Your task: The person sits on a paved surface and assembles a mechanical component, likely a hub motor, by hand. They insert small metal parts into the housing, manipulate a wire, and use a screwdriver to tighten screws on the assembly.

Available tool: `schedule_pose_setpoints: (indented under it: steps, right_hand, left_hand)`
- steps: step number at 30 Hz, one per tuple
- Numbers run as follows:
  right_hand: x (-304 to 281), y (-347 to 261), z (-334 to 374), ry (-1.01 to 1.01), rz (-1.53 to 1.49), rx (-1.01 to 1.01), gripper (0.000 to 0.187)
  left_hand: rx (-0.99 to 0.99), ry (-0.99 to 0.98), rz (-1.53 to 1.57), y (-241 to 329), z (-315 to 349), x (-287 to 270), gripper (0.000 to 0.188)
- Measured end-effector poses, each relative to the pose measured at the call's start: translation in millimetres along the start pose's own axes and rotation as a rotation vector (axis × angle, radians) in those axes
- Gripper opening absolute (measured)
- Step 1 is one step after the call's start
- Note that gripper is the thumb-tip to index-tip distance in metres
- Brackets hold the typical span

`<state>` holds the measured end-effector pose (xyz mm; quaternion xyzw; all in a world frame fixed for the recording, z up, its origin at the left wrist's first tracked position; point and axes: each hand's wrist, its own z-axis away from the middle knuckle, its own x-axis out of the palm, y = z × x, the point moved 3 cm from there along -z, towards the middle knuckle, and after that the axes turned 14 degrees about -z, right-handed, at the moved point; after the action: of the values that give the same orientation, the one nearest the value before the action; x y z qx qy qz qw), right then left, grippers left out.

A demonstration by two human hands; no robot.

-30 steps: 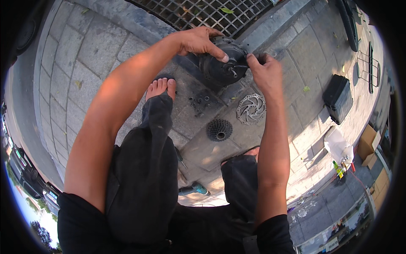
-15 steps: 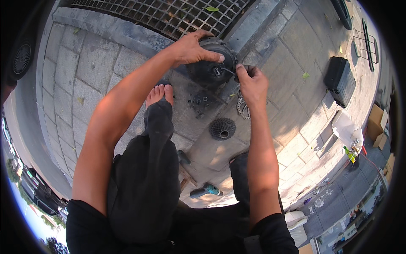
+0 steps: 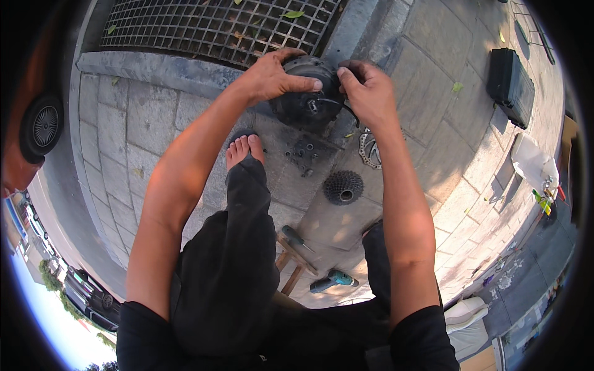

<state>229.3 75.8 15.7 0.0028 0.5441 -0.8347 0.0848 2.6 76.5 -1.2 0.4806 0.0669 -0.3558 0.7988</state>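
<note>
A round black hub motor point(image 3: 304, 114) stands on the paving by the metal grate, its short axle facing me. My left hand point(image 3: 269, 77) grips its upper left edge, thumb laid across the face. At the upper right rim, the thumb and fingers of my right hand point(image 3: 365, 86) are pinched together; whatever lies between them is too small to make out. From the axle a dark cable point(image 3: 341, 104) curves out beneath the right hand. Nearer me are a sprocket cassette point(image 3: 341, 187), a brake disc point(image 3: 369, 150) partly behind my right forearm, and several small loose parts point(image 3: 301, 159).
Between my legs lie a screwdriver point(image 3: 297, 237), a teal cordless drill point(image 3: 334, 281) and a wooden stool-like frame point(image 3: 291, 266). A black case point(image 3: 510, 86) stands on the right. The metal grate point(image 3: 216, 31) and its stone kerb point(image 3: 161, 67) border the far side.
My right hand has shifted from the cable up to the motor's rim, and the cable now hangs below it. The left hand keeps its hold. The whole view has turned slightly.
</note>
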Motion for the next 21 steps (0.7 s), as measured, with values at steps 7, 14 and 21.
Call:
schedule_pose_setpoints:
  steps: [7,14,21]
  right_hand:
    - [-1.5,-10.2,-12.3,0.036,0.224,-0.078,0.037]
    - [13.7,-19.1,-39.4,0.205,0.193,-0.417,0.031]
    - [49.8,-21.2,-60.3,0.119,0.16,-0.452,0.03]
  left_hand:
    - [0.0,0.036,-0.029,-11.4,-3.7,4.3,0.103]
    - [-0.005,0.032,-0.059,-5.5,-1.6,1.3,0.105]
    - [0.012,0.019,-0.051,-6.6,-3.6,1.5,0.108]
